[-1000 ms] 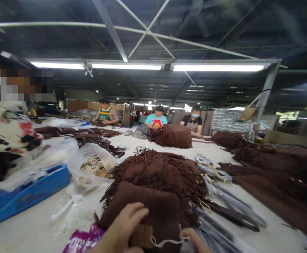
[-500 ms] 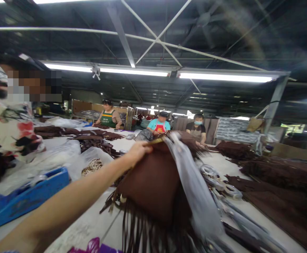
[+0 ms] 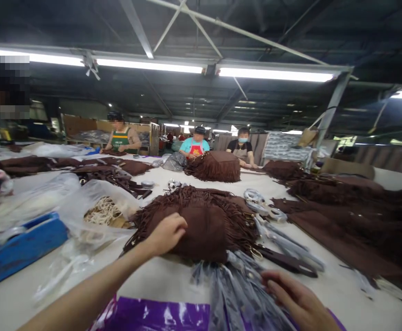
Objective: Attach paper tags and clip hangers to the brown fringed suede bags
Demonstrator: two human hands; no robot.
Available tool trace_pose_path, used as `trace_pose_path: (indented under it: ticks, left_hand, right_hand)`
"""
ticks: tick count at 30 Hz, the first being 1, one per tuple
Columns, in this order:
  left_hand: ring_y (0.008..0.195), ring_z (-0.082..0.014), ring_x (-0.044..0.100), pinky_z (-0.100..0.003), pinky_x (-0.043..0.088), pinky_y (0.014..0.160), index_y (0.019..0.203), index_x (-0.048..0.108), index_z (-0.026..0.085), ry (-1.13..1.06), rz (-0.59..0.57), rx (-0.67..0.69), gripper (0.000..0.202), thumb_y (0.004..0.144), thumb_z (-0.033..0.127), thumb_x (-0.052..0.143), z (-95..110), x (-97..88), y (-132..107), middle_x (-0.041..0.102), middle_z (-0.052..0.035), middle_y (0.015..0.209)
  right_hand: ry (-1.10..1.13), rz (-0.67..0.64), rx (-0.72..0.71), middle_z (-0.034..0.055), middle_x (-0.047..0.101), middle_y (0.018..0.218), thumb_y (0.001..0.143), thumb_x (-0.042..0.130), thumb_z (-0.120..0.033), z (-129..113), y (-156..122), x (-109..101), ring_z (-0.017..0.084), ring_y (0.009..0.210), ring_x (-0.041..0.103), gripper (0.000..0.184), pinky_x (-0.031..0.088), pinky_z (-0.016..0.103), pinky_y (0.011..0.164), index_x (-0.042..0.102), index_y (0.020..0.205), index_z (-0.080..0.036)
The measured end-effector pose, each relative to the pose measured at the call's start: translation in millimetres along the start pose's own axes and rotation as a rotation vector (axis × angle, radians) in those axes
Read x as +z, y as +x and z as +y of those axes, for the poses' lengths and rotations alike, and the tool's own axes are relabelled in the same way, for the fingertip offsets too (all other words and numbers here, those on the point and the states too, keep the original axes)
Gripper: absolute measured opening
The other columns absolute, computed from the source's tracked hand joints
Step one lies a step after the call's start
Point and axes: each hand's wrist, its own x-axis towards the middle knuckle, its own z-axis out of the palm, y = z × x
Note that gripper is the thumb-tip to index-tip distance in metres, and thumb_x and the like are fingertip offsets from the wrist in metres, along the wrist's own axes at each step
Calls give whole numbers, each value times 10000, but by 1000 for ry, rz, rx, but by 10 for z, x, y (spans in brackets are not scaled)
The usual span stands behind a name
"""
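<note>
A dark brown fringed bag [image 3: 204,232] lies flat in front of me, its fringe spread along the far and right sides. Over its left part is my left hand [image 3: 168,232], fingers curled in; whether they pinch anything is hidden. From the bag's near edge, long pieces in clear plastic wrap [image 3: 233,287] spill toward me. My right hand [image 3: 297,294] hovers at their right side, thumb and fingers apart, with nothing visible between them. Below lies a shiny purple sheet [image 3: 159,315], partly under the wrapped pieces.
At left are a blue tape dispenser [image 3: 25,250] and a plastic bag of cream cords [image 3: 106,211]. Wrapped straps [image 3: 290,239] lie right of the bag, beside stacked brown pieces [image 3: 363,230]. Another fringed pile [image 3: 218,165] stands farther back. Several people sit or stand around the table.
The bag, held up by my left hand before, is now down on the table. My right hand has come into view at the lower right. The view has shifted to the right and down.
</note>
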Motion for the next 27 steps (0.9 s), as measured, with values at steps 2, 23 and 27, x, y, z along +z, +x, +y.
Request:
trace_pose_path:
  ticks: [2,23,27]
  left_hand:
    - [725,-152,607,-233,443,707,713,658,177,-20,-217,5,195,795,109,494,264,353,-195,665,-16,736]
    - [898,-259,661,-353,537,756,1043,636,228,239,-156,36,366,907,533,486,1165,743,-362,667,-78,1018]
    - [867,-205,675,-287,524,767,886,683,207,215,-122,-55,274,940,377,475,1121,672,-393,717,-49,921]
  right_hand:
    - [-245,1,-175,45,729,863,893,449,-448,-190,154,115,222,844,672,309,528,296,765,677,907,-238]
    - [-863,2,-451,70,653,858,893,318,-122,-816,677,315,202,831,631,217,434,296,746,518,877,-206]
    - [-777,-68,-525,92,656,818,881,317,-230,-477,651,149,251,772,653,238,497,383,708,552,845,-244]
